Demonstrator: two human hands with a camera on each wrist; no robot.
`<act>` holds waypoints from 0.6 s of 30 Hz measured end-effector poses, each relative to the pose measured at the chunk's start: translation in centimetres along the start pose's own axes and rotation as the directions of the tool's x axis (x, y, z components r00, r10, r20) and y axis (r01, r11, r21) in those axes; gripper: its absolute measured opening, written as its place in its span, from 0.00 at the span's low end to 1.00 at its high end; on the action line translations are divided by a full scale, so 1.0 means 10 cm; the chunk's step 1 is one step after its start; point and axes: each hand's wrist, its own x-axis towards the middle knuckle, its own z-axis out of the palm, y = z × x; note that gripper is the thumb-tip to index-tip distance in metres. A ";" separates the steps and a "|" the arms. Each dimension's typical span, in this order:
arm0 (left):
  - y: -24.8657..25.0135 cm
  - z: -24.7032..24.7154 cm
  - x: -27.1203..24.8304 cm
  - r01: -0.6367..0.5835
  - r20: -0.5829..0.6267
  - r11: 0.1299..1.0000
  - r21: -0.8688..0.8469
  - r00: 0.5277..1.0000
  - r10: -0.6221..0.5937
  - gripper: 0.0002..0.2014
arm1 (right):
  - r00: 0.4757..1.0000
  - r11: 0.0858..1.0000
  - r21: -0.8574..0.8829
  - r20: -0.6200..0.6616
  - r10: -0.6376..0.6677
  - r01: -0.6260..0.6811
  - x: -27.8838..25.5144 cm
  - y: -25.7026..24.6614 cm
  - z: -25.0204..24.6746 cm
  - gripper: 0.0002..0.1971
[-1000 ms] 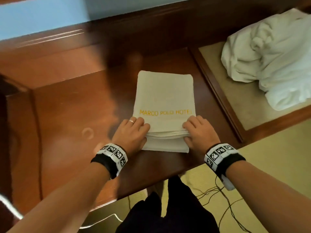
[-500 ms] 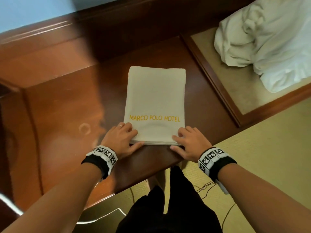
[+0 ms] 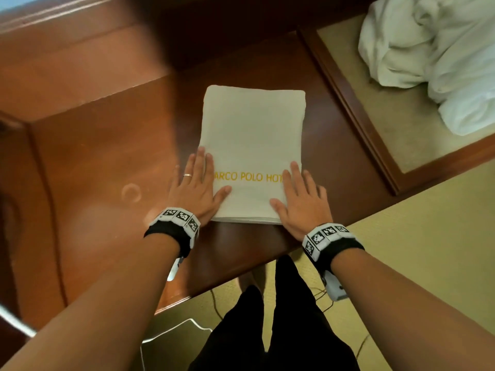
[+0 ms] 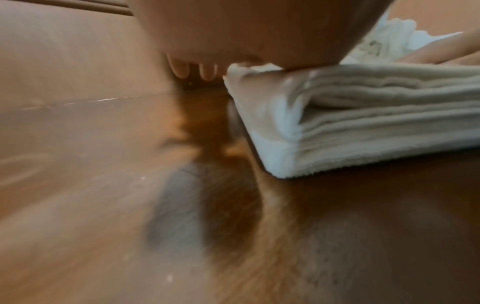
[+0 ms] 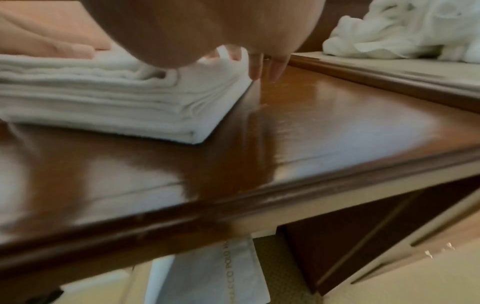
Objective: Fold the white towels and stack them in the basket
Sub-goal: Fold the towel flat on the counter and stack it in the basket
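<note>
A folded white towel (image 3: 251, 135) with yellow "MARCO POLO HOTEL" lettering lies flat on the brown wooden desk (image 3: 93, 156). My left hand (image 3: 199, 183) lies flat with straight fingers on the towel's near left edge. My right hand (image 3: 300, 195) lies flat on its near right edge. In the left wrist view the towel's layered corner (image 4: 337, 123) sits under my palm. The right wrist view shows the opposite corner (image 5: 130, 102) under my right palm. No basket is in view.
A heap of unfolded white towels (image 3: 434, 49) lies on a beige-topped surface (image 3: 401, 135) to the right, also in the right wrist view (image 5: 405, 30). Under the desk hangs another lettered towel (image 5: 221, 273). Beige carpet (image 3: 428, 250) and cables run by my legs.
Both hands let go of the towel's near edge after folding it and slid forward, flattening onto its top with straight fingers. The towel now lies flat and even.
</note>
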 end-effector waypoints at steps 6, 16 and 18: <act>-0.16 -0.04 0.14 0.242 0.007 0.843 -0.481 0.962 -0.273 0.37 | 0.954 0.876 0.390 0.024 0.298 -0.284 0.21 0.12 -0.30 0.27; -0.02 -0.07 0.12 0.324 0.232 0.633 -0.703 0.946 -0.226 0.22 | 0.874 0.615 0.621 0.324 0.362 -0.485 0.40 -0.06 -0.34 0.26; 0.06 -0.12 0.07 0.310 0.239 0.652 -0.692 0.951 -0.198 0.23 | 0.876 0.603 0.636 0.331 0.350 -0.481 0.33 -0.07 -0.39 0.24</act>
